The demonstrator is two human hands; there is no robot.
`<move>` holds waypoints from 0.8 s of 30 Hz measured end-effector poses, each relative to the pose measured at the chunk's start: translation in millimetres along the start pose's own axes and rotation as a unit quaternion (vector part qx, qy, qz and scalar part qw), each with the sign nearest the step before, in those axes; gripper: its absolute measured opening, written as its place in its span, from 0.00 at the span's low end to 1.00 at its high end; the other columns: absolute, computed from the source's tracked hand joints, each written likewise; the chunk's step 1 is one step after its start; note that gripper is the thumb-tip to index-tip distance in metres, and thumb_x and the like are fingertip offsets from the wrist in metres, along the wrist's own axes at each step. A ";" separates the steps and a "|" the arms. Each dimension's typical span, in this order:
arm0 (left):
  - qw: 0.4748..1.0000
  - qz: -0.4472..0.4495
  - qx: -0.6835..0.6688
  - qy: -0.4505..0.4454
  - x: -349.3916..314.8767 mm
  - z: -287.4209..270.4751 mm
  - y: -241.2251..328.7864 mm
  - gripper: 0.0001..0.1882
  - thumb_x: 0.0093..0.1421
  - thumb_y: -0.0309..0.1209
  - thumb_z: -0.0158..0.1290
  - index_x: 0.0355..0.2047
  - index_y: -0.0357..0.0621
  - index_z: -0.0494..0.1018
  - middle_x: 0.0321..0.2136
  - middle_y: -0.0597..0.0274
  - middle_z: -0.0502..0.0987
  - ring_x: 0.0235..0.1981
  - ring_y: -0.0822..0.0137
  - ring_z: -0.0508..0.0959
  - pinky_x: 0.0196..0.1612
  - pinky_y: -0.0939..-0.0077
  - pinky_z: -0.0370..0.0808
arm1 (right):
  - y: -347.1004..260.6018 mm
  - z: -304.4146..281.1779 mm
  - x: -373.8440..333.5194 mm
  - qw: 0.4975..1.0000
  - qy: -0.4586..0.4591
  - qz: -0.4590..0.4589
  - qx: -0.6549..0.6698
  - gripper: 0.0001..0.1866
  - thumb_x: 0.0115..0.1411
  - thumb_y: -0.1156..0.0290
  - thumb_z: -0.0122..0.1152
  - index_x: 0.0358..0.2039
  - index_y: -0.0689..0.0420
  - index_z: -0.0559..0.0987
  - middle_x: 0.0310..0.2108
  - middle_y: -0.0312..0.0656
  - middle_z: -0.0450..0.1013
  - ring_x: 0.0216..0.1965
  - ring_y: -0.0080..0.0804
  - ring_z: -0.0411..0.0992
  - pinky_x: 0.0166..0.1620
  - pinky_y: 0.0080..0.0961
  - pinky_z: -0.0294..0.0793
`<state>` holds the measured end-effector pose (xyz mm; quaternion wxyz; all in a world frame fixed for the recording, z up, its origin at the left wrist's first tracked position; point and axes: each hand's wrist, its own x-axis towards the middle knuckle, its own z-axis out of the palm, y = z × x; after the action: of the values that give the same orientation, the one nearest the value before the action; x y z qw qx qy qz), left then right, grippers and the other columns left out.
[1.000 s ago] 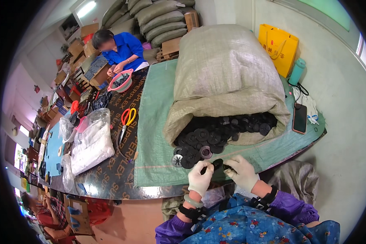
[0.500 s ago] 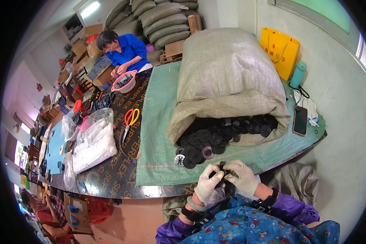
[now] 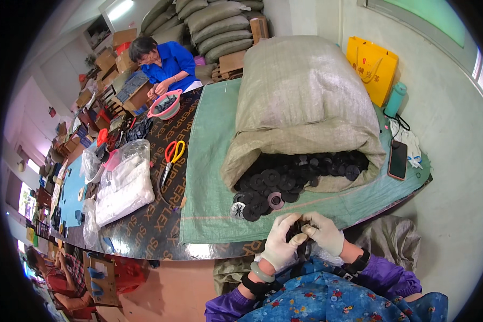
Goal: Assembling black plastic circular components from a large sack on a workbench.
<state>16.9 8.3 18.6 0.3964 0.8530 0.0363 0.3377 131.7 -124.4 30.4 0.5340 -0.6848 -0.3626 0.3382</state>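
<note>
Gripping a small black part [image 3: 300, 229] between both gloved hands, left hand [image 3: 280, 248] and right hand [image 3: 323, 234] touching, fingers [image 3: 291, 221] clenched around it, just below the worktop [image 3: 161, 225] edge, near black discs [image 3: 284, 182] spilling from a woven sack [image 3: 306, 102], green cloth [image 3: 209, 177] beneath.

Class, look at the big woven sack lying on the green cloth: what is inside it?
The sack's open mouth shows black round discs spilling onto the green cloth. What fills the sack further back is hidden by its woven fabric.
</note>
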 end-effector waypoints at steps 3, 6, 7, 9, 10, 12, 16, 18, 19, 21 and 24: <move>0.845 -0.331 -0.417 -0.044 -9.5 -5.8 12.3 0.26 0.59 0.37 0.57 0.54 0.37 0.65 0.42 0.62 0.71 0.44 0.72 0.71 0.47 0.78 0.70 | -6.4 3.4 1.0 0.970 0.039 -0.176 -0.164 0.18 0.59 0.57 0.56 0.45 0.53 0.74 0.41 0.45 0.70 0.45 0.46 0.69 0.47 0.35 0.71; 0.834 -0.358 -0.417 -0.053 -7.8 -9.8 17.1 0.26 0.60 0.35 0.56 0.54 0.37 0.64 0.42 0.63 0.71 0.42 0.72 0.72 0.45 0.77 0.71 | -6.4 7.2 -2.4 0.962 0.052 -0.194 -0.184 0.16 0.60 0.57 0.56 0.42 0.54 0.74 0.40 0.45 0.70 0.45 0.45 0.70 0.46 0.34 0.71; 0.835 -0.361 -0.410 -0.065 -9.1 -8.6 15.9 0.26 0.60 0.36 0.56 0.54 0.37 0.64 0.42 0.62 0.71 0.42 0.71 0.72 0.45 0.76 0.71 | -2.3 7.6 -2.2 0.965 0.058 -0.189 -0.175 0.16 0.60 0.57 0.55 0.42 0.54 0.74 0.40 0.45 0.70 0.44 0.44 0.70 0.45 0.33 0.71; 0.983 -0.144 -0.108 -0.038 -15.2 4.7 0.8 0.31 0.58 0.45 0.57 0.53 0.36 0.65 0.42 0.60 0.71 0.43 0.70 0.72 0.45 0.76 0.71 | 7.5 8.4 -0.9 0.994 0.045 -0.063 -0.077 0.16 0.61 0.57 0.53 0.40 0.56 0.73 0.34 0.45 0.72 0.38 0.45 0.72 0.42 0.34 0.72; 0.991 -0.113 -0.055 -0.044 -10.3 2.7 5.2 0.32 0.57 0.47 0.58 0.53 0.35 0.65 0.42 0.59 0.71 0.43 0.70 0.72 0.45 0.76 0.71 | 9.8 4.7 -0.6 1.000 0.011 -0.004 -0.013 0.15 0.61 0.57 0.53 0.39 0.57 0.73 0.33 0.46 0.73 0.36 0.45 0.73 0.41 0.35 0.73; 0.992 -0.101 -0.059 -0.056 -9.8 0.9 4.0 0.33 0.56 0.49 0.58 0.52 0.36 0.66 0.41 0.57 0.71 0.43 0.66 0.73 0.46 0.74 0.70 | 6.2 -2.0 -1.8 0.997 -0.036 0.068 -0.010 0.17 0.63 0.56 0.50 0.38 0.58 0.73 0.29 0.47 0.73 0.31 0.47 0.74 0.36 0.36 0.73; 0.845 -0.328 -0.420 -0.034 -9.0 -8.9 19.5 0.33 0.56 0.48 0.57 0.53 0.37 0.64 0.38 0.54 0.72 0.39 0.58 0.73 0.44 0.70 0.71 | 1.6 13.2 -7.0 0.975 0.092 -0.118 -0.165 0.22 0.64 0.50 0.47 0.38 0.59 0.72 0.28 0.48 0.73 0.28 0.42 0.75 0.32 0.31 0.73; 0.956 -0.210 -0.200 -0.033 -13.9 -1.8 8.6 0.32 0.56 0.48 0.58 0.53 0.37 0.65 0.41 0.60 0.72 0.42 0.68 0.71 0.46 0.74 0.70 | 6.6 18.4 -4.4 0.956 0.117 -0.149 -0.226 0.20 0.64 0.51 0.48 0.38 0.58 0.72 0.30 0.50 0.73 0.29 0.46 0.75 0.32 0.34 0.73; 0.986 -0.145 -0.081 -0.031 -16.1 1.1 4.6 0.32 0.57 0.48 0.58 0.52 0.37 0.65 0.43 0.62 0.72 0.43 0.72 0.71 0.48 0.76 0.69 | 5.8 16.9 -4.3 0.968 0.094 -0.109 -0.207 0.20 0.63 0.51 0.48 0.38 0.57 0.72 0.31 0.50 0.73 0.32 0.49 0.74 0.34 0.36 0.73; 0.934 -0.236 -0.266 -0.022 -19.4 1.9 4.5 0.32 0.57 0.48 0.57 0.52 0.36 0.64 0.41 0.59 0.72 0.41 0.68 0.72 0.46 0.74 0.69 | 1.2 11.4 -5.0 0.984 0.048 -0.027 -0.169 0.19 0.62 0.52 0.50 0.39 0.56 0.73 0.33 0.50 0.74 0.37 0.53 0.73 0.38 0.41 0.72; 0.806 -0.349 -0.478 -0.021 -13.2 -9.6 15.4 0.33 0.56 0.48 0.58 0.52 0.36 0.64 0.41 0.57 0.71 0.42 0.66 0.72 0.48 0.74 0.68 | -0.1 24.5 -3.5 0.966 0.114 -0.118 -0.199 0.18 0.63 0.52 0.49 0.37 0.55 0.73 0.30 0.50 0.74 0.34 0.55 0.73 0.37 0.41 0.73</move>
<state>-2.2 -0.3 26.5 0.8456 0.4924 0.1576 0.1328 109.1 -115.5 25.8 0.4606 -0.7639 -0.4376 0.1135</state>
